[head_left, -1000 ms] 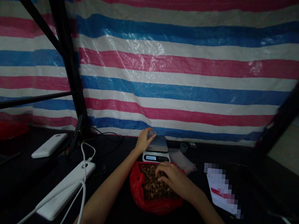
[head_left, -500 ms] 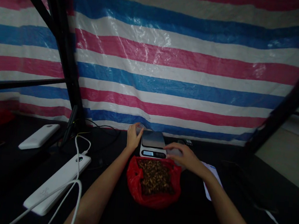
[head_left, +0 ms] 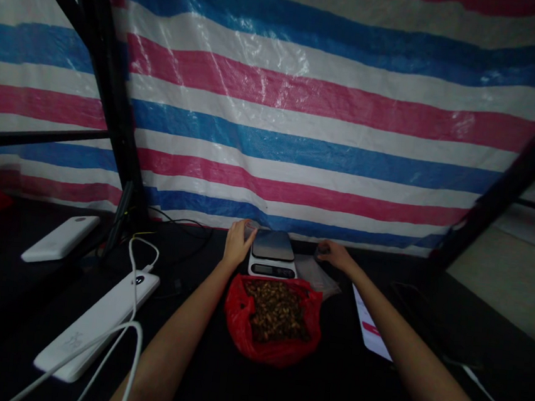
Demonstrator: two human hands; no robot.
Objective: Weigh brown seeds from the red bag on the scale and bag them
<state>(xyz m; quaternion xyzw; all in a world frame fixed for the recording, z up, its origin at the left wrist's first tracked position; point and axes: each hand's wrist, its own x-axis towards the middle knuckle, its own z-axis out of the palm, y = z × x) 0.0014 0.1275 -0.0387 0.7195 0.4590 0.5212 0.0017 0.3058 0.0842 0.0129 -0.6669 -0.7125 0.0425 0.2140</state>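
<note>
The left hand is up near the back edge of the worktop. Its thumb and fingers hold a clear plastic thing, just beside the scale. The scale is white with a shiny gray top, and its little screen is on the front. It sits near the back edge too.

The right hand is on the other side of the scale, also near the back edge. Its fingers are bent close together at a small thing. It is too dark to tell if they grip it. Flat, see-through bags lie between that hand and the scale.

In front of the scale, toward the front edge, is a red bag. It is open wide, with lots of little brown bits inside. Under the right arm lies a white flat thing with a pink mark.
</note>
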